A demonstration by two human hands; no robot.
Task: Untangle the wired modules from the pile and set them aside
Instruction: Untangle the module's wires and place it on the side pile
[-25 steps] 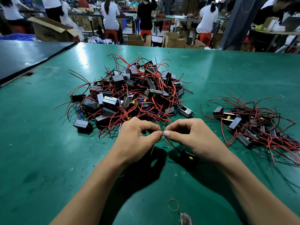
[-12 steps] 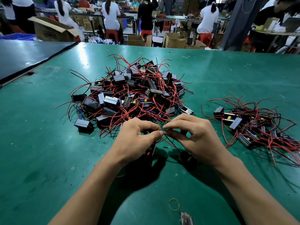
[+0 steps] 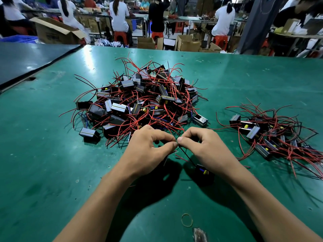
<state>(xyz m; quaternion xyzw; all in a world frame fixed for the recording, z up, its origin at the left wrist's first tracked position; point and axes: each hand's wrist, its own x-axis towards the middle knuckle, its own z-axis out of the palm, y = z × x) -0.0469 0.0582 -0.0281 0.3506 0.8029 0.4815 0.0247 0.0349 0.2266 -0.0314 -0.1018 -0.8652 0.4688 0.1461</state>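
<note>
A big tangled pile of black modules with red and black wires (image 3: 143, 102) lies in the middle of the green table (image 3: 43, 163). A smaller heap of separated modules (image 3: 272, 137) lies to the right. My left hand (image 3: 148, 152) and my right hand (image 3: 204, 147) meet just in front of the big pile, fingertips together, each pinching thin wires. A black wire runs down from the pinch to one black module with a yellow part (image 3: 204, 173) below my right wrist. Another module's edge shows under my left hand, mostly hidden.
A rubber band (image 3: 187, 220) lies near the table's front edge, with a scuffed spot (image 3: 200, 234) beside it. A dark panel (image 3: 26, 62) borders the table at the far left. Behind the table are cardboard boxes (image 3: 57, 32) and several seated people at benches.
Both hands stayed pinched together in front of the pile. The right hand shifted slightly toward the pile and back; the module hanging by its wire stayed below my right wrist.
</note>
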